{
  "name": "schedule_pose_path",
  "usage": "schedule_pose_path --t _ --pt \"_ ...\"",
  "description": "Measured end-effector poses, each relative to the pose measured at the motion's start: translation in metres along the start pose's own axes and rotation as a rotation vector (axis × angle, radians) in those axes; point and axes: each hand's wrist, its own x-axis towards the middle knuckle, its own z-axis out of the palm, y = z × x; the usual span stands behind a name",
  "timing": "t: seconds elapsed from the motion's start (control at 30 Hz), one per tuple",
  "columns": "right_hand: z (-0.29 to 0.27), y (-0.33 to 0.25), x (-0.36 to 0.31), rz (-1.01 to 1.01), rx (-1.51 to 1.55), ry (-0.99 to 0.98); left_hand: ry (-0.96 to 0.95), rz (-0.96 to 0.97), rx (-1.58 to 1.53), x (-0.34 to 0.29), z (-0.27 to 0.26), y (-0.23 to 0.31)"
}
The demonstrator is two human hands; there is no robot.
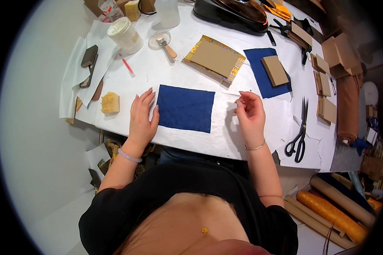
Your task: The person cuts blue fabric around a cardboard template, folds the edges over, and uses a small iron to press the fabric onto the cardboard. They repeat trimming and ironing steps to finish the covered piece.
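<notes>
A rectangular dark blue sheet (185, 109), cloth or paper, lies flat on the white-covered table in front of me. At its left edge is my left hand (141, 114), open with fingers stretched out and the thumb against or just over the sheet's edge. To the right of the sheet hovers my right hand (252, 117), its fingers loosely curled and apart, with nothing visible in them. Beyond the sheet lies a tan board (215, 57) on yellow patterned paper (235, 70). A second blue sheet (256, 63) carries a thick tan board block (275, 70).
Left are a yellow sponge (110, 103), a white tub (125, 35) and a brush (168, 46) on a clear lid (154, 37). Black scissors (301, 134) and stacked board pieces (326, 109) lie right. A black machine (232, 17) stands at the back.
</notes>
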Motion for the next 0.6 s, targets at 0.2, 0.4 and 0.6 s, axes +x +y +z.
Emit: schedule_pose_path --t 0.2,0.4,0.6 --pt "-0.0006 0.0002 0.0000 0.003 0.008 -0.019 -0.003 0.004 0.004 -0.0004 -0.0002 -0.0009" --pt "-0.0015 0.0016 -0.0002 0.013 0.009 -0.021 -0.005 0.007 0.006 -0.0006 0.0003 -0.0015" --pt "-0.0016 0.0027 -0.0008 0.015 0.003 -0.019 -0.009 0.006 0.008 -0.0007 -0.0004 -0.0023"
